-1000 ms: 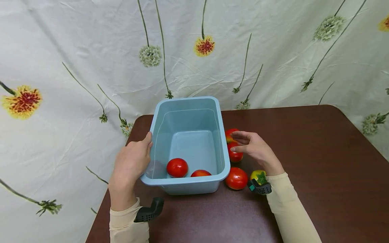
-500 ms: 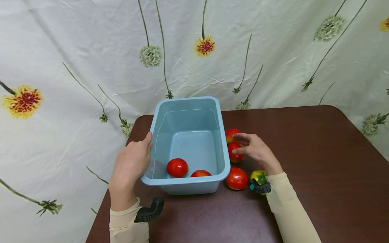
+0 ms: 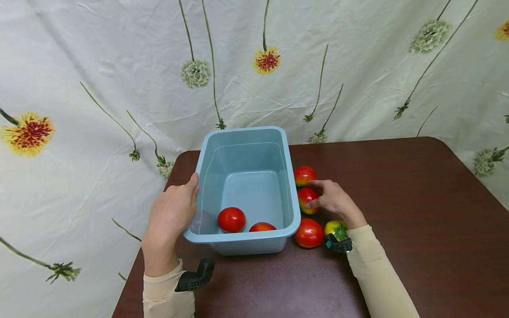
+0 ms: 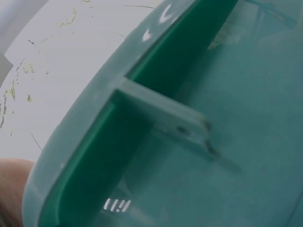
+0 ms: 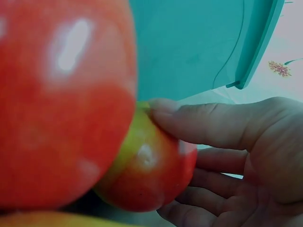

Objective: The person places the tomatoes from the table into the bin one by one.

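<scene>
One red tomato and a second tomato lie inside the blue tub, so the filling looks partly done. Outside it, seemingly left over, are a far tomato, middle tomato, near tomato and yellow fruit. The right hand pinches the middle tomato between thumb and curled fingers; the left hand grips the tub's rim, fingertips partly hidden.

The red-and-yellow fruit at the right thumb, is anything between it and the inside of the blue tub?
Yes, the right wall of the blue tub stands in the way, beside the fruit; the tub's top is open.
</scene>
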The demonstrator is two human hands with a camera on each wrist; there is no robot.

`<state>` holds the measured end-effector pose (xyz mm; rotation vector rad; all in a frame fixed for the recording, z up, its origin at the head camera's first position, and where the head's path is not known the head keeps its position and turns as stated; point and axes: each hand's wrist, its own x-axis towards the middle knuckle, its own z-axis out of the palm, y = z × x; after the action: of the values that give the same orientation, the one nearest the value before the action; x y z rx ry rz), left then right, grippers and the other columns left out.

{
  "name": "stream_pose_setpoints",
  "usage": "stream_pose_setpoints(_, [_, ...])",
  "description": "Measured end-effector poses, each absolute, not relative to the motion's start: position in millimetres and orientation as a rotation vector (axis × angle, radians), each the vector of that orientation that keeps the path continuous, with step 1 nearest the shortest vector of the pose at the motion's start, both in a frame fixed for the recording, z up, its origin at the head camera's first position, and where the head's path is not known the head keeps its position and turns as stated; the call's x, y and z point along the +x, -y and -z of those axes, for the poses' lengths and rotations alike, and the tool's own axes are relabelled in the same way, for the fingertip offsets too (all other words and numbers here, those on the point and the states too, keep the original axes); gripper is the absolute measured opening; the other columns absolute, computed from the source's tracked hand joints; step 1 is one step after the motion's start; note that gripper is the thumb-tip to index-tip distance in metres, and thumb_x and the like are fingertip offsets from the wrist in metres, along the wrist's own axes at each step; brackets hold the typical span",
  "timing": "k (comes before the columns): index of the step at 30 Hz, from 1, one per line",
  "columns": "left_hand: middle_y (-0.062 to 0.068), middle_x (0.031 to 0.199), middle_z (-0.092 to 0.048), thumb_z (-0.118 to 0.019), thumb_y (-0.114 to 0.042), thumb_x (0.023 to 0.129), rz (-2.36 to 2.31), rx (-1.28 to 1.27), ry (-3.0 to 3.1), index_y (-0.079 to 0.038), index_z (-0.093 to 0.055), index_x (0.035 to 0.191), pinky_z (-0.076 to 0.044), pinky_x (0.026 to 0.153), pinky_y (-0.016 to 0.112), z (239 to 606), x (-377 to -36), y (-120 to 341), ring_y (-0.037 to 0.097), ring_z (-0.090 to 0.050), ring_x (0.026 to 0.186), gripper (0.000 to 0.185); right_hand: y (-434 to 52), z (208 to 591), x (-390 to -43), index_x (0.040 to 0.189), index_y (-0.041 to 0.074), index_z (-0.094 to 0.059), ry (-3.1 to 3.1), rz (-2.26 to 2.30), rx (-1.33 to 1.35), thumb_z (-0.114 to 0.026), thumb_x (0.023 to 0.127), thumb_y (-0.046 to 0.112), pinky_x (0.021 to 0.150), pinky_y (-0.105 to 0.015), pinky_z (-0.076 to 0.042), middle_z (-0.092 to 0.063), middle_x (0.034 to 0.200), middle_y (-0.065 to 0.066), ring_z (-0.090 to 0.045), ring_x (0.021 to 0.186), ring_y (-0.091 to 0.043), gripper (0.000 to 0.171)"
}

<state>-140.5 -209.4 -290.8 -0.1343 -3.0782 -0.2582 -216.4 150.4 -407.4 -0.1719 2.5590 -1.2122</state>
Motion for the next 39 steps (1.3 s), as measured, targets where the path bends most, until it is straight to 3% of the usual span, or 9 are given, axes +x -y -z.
stream_pose_setpoints(20, [0.028,0.103,-0.068,-0.048,-0.016,0.1,0.264,-0.141,3.062,-0.001,-0.04,0.147,-0.052,0.058,0.045,291,-140,211,0.036,-0.065,0.073,0.049,-160,415,-218,0.141,-0.001,-0.047,-2.408,1.27,-0.13,-0.081,0.075,0.017,0.095,-0.047,-0.05,-0.053,0.134,-0.022,-0.049,0.119,-0.037,0.076])
stream_pose_setpoints(39, [0.023,0.09,-0.068,-0.049,-0.016,0.1,0.231,-0.146,3.056,-0.002,-0.043,0.144,-0.05,0.054,0.042,291,-140,210,0.031,-0.061,0.066,0.047,-165,408,-217,0.145,0.004,-0.043,-2.388,1.315,-0.063,-0.081,0.076,0.021,0.093,-0.043,-0.052,-0.055,0.132,-0.018,-0.052,0.117,-0.035,0.081])
